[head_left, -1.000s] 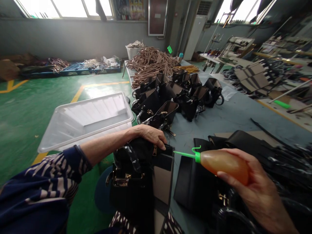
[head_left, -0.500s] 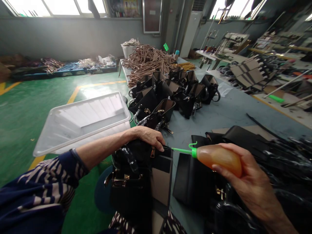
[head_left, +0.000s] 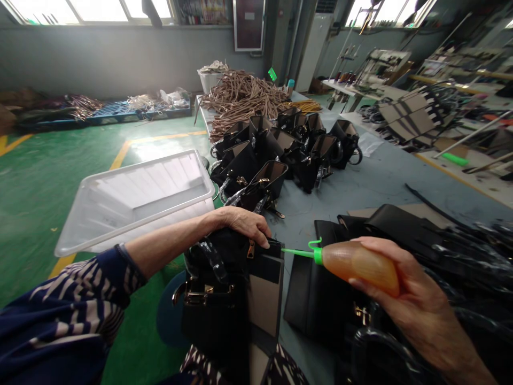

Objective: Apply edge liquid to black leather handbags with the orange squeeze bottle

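Observation:
A black handbag (head_left: 216, 326) with gold hardware and a beige-and-black inner panel (head_left: 264, 299) is at the table edge in front of me. My left hand (head_left: 246, 223) grips the bag's top edge beside a gold zipper pull (head_left: 250, 249), thumb and fingers closed on it. In my right hand (head_left: 417, 291) is a squeeze bottle (head_left: 356, 262) of amber liquid, lying on its side and pointing left. Its thin green nozzle (head_left: 298, 252) reaches the panel's upper right corner; whether the tip touches cannot be told.
Several black handbags (head_left: 276, 149) stand farther along the grey table (head_left: 385, 171), before a heap of brown straps (head_left: 248, 96). More black bag pieces (head_left: 396, 230) lie at right. A clear plastic bin (head_left: 136, 203) sits left, above the green floor (head_left: 36, 198).
The bottle's nozzle tip has shifted slightly down along the bag's edge, tilting a little. My left hand keeps its grip on the handbag in nearly the same place.

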`<control>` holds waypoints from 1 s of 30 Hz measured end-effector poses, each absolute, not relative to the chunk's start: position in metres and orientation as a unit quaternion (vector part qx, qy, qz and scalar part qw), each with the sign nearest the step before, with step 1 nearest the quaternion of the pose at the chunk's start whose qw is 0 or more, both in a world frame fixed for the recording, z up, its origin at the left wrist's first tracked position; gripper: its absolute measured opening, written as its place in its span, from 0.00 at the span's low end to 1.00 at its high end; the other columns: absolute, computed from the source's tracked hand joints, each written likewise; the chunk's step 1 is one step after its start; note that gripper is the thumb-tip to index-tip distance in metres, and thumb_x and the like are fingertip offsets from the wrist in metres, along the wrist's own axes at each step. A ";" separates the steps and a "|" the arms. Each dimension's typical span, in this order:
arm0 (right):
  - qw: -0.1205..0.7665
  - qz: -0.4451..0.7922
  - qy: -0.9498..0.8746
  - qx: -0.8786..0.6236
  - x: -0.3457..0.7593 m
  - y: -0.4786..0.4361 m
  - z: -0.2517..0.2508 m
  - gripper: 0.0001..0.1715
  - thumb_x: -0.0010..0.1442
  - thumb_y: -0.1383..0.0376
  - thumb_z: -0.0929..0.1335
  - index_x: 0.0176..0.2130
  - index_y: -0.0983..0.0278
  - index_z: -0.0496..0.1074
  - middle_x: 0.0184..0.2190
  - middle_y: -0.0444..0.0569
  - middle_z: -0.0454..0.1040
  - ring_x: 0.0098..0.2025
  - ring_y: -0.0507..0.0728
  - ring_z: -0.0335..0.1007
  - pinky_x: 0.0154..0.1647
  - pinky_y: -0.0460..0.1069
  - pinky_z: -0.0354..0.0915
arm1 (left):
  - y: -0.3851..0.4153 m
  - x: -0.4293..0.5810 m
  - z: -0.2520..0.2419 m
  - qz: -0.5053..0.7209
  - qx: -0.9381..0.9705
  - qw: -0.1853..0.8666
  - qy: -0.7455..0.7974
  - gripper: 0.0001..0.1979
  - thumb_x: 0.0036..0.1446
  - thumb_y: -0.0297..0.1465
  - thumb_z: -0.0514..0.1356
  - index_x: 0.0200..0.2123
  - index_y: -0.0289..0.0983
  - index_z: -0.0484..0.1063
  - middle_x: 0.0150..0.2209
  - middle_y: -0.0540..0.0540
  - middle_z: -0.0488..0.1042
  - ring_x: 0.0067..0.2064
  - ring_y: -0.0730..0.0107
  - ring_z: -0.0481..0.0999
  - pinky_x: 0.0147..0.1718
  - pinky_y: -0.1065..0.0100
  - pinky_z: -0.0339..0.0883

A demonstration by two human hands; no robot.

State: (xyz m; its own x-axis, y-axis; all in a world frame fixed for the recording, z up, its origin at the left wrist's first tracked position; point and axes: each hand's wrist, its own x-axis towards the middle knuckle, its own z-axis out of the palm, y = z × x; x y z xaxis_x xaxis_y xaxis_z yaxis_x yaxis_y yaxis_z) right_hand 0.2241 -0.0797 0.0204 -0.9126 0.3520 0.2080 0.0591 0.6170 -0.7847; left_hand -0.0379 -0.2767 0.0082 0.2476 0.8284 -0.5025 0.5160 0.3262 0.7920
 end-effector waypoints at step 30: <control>0.106 0.444 -0.872 -0.176 0.227 -0.078 0.025 0.28 0.49 0.49 0.73 0.48 0.52 0.67 0.45 0.44 0.72 0.41 0.63 0.71 0.40 0.53 0.70 | -0.274 -0.034 0.007 0.141 0.557 0.556 0.600 0.12 0.56 0.38 0.55 0.28 0.35 0.68 0.26 0.53 0.66 0.31 0.72 0.66 0.33 0.72 0.59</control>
State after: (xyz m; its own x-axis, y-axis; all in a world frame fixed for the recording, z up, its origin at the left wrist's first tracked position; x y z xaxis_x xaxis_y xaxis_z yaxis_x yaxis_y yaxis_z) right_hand 0.2268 -0.0783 0.0248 -0.9156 0.4012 0.0274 0.2135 0.5428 -0.8123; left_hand -0.0339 -0.2741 0.0069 0.2394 0.8259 -0.5104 0.5119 0.3393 0.7892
